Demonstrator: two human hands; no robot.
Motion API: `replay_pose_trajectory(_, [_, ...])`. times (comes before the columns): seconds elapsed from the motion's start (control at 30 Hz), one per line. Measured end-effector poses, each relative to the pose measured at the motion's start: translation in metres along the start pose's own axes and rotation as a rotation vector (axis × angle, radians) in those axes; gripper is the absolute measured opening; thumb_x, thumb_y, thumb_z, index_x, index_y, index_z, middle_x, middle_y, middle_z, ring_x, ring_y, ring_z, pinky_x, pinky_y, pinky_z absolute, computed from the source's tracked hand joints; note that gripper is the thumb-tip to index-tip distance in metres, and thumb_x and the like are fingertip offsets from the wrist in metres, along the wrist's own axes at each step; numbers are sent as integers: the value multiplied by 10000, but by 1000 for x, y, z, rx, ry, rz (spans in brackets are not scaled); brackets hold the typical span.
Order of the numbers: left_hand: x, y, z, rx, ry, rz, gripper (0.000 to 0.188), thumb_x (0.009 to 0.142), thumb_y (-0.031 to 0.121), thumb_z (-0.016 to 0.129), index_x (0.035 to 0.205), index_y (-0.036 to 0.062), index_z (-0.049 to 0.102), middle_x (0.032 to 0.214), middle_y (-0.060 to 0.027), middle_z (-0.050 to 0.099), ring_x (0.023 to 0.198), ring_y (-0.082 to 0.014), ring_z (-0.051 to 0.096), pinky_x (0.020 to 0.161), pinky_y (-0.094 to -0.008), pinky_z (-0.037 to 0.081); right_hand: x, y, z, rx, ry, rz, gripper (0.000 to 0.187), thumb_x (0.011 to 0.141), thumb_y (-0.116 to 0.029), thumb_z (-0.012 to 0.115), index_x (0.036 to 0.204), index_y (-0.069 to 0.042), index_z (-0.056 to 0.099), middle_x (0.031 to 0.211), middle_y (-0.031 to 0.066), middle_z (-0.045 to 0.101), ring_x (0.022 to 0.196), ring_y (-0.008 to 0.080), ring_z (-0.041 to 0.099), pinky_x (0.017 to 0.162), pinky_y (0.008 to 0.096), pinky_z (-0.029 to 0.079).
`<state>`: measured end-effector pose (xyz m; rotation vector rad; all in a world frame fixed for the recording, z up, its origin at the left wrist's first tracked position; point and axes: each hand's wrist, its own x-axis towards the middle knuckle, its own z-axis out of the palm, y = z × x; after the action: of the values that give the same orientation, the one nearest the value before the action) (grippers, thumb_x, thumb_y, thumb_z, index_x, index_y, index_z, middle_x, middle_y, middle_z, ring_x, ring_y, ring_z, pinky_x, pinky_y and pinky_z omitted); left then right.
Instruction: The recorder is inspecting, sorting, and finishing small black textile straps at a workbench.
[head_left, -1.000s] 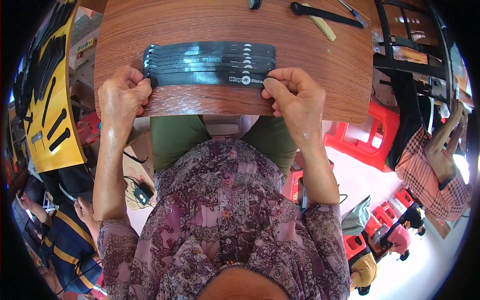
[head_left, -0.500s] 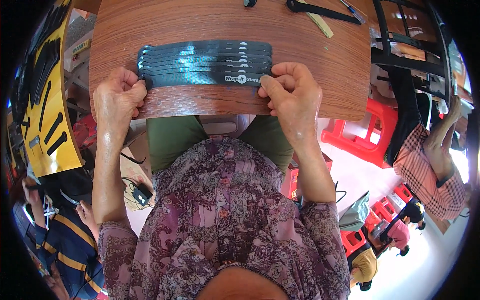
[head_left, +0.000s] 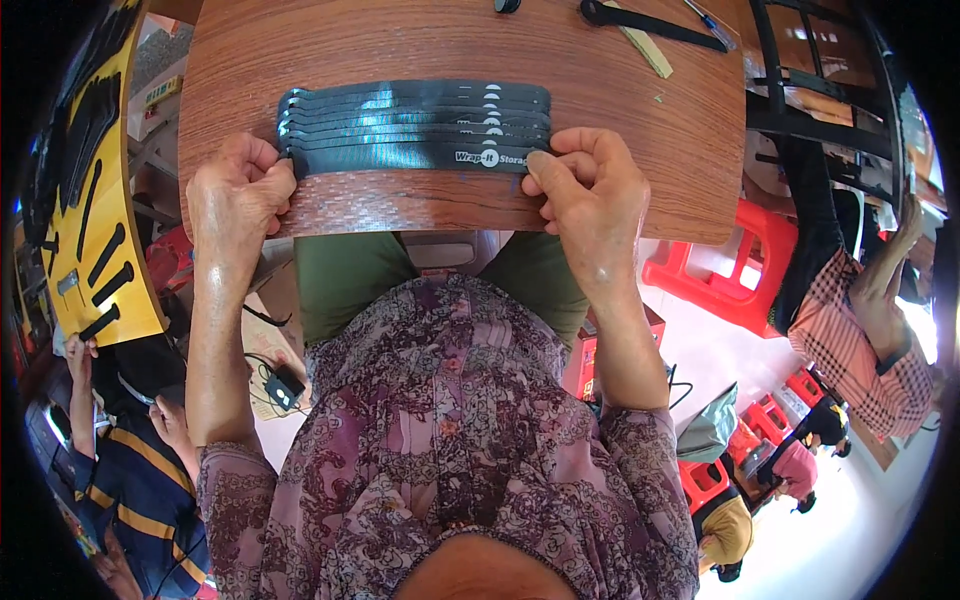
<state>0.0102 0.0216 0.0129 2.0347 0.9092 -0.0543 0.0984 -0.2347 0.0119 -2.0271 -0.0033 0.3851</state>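
Several flat black storage straps point(head_left: 400, 105) lie in overlapping rows across the wooden table point(head_left: 330, 45), each one's far edge showing behind the one before it. They carry white print towards the right. The nearest strap point(head_left: 380, 158) lies along the front of the stack, close to the table's near edge. My left hand point(head_left: 240, 190) is closed, pinching its left end between thumb and fingers. At its right end my right hand point(head_left: 592, 195) pinches too, thumb on top. Whether my fingers also grip the straps underneath is hidden.
At the table's far right lie a black strap point(head_left: 655, 25), a yellowish strip point(head_left: 648, 52) and a blue pen-like tool point(head_left: 710, 22). A yellow table point(head_left: 140, 300) with black straps stands left, beside a co-worker in a striped top point(head_left: 145, 470). A red stool point(head_left: 720, 270) is at right.
My hands keep their pinch on the nearest strap; my right hand and the straps appear slightly further right. At left, a co-worker's hand has come to the yellow table's edge, at another black strap.
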Motion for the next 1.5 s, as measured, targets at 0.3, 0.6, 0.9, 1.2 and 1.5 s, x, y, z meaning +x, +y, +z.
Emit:
replay_pose_trajectory(0.3, [-2,-3,-1,74,19,15,100,774,122,651,736,44,600,534,-11,578,426,-49,496,407,-208,385,-2,-2,2,-59,4,-1,225,815,-98,663,974,16,552,683,57,649,506,56,514,433,193,400])
replay_pose_trajectory(0.6, [-4,-4,-1,34,18,10,84,774,108,646,739,45,602,530,-2,568,429,-41,487,397,-202,369,-4,-1,3,-40,5,13,215,799,-73,641,950,37,536,688,122,662,622,162,657,549,281,488])
replay_pose_trajectory(0.9, [-6,-2,-2,16,20,41,84,775,95,647,741,40,593,524,1,556,428,-39,474,397,-197,367,-7,-4,5,-26,5,25,217,807,-62,642,959,45,531,707,126,659,640,155,661,544,267,488])
replay_pose_trajectory(1.2, [-6,-1,-3,52,25,19,94,777,103,651,748,33,595,539,-9,575,439,-40,491,397,-200,380,-6,-3,6,-44,10,6,202,807,-59,638,945,47,534,698,130,662,630,159,661,539,275,490])
replay_pose_trajectory(1.5, [-4,2,-5,29,-16,19,91,777,86,638,756,26,573,541,-14,569,433,-53,499,390,-204,383,-2,-3,8,-174,30,-32,165,783,-78,654,875,21,558,612,134,630,561,208,645,509,322,477])
